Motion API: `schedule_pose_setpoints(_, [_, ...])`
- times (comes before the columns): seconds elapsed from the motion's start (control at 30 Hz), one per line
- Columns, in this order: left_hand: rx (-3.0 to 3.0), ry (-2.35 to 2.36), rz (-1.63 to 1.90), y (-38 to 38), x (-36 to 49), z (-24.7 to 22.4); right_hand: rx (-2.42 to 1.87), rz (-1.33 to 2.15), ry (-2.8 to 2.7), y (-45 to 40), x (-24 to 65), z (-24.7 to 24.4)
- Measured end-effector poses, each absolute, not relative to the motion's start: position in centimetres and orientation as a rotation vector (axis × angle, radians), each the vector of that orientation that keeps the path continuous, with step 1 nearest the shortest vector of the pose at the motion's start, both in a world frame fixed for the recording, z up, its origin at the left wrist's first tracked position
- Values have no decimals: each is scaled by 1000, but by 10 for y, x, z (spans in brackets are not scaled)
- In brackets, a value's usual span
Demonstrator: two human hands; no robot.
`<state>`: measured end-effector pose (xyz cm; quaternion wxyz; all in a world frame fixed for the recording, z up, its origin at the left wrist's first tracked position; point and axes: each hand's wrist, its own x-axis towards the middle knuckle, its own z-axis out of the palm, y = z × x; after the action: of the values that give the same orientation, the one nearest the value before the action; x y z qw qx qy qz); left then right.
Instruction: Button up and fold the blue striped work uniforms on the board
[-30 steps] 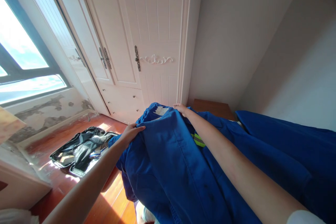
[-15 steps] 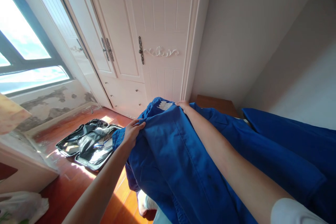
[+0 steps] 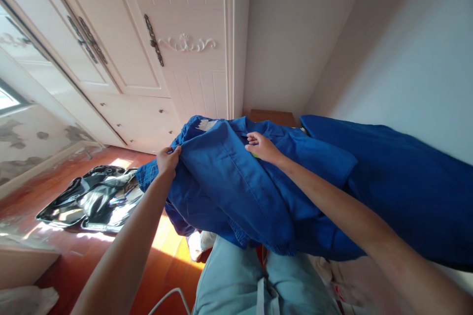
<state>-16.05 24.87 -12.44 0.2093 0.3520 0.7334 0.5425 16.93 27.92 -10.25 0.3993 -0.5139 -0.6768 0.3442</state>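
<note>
A large blue garment (image 3: 232, 177) lies spread in front of me, with a whitish patch near its top edge and a gathered cuff toward my legs. My left hand (image 3: 169, 161) pinches the garment's upper left edge between thumb and fingers. My right hand (image 3: 263, 148) is over the garment's upper middle, fingers loosely curled and parted from the thumb, holding no cloth. A small yellow-green spot shows just below that hand. More dark blue cloth (image 3: 391, 182) spreads at the right.
An open, packed suitcase (image 3: 99, 199) lies on the reddish wooden floor (image 3: 168, 261) at left. Behind stands a white wardrobe (image 3: 192, 78). A brown wooden piece (image 3: 273, 117) is by the wall. A white bag (image 3: 27, 300) is at lower left, a cable (image 3: 170, 293) near my legs.
My right hand has let go of the garment's top edge and moved nearer to me. The left hand keeps its hold. The view has shifted right and down, bringing my legs into sight.
</note>
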Motion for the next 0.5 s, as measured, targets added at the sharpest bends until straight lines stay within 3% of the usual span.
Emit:
schedule_pose_setpoints(0.13, [1009, 2113, 1452, 248, -159, -121, -1215, 959, -1651, 173, 210, -111])
schedule_pose_setpoints(0.3, [1039, 2148, 1368, 246, -157, -114, -1426, 841, -1505, 56, 239, -148])
schedule_pose_setpoints(0.5, [1069, 2013, 1231, 240, -160, -102, -1722, 886, -1371, 3, 259, -218])
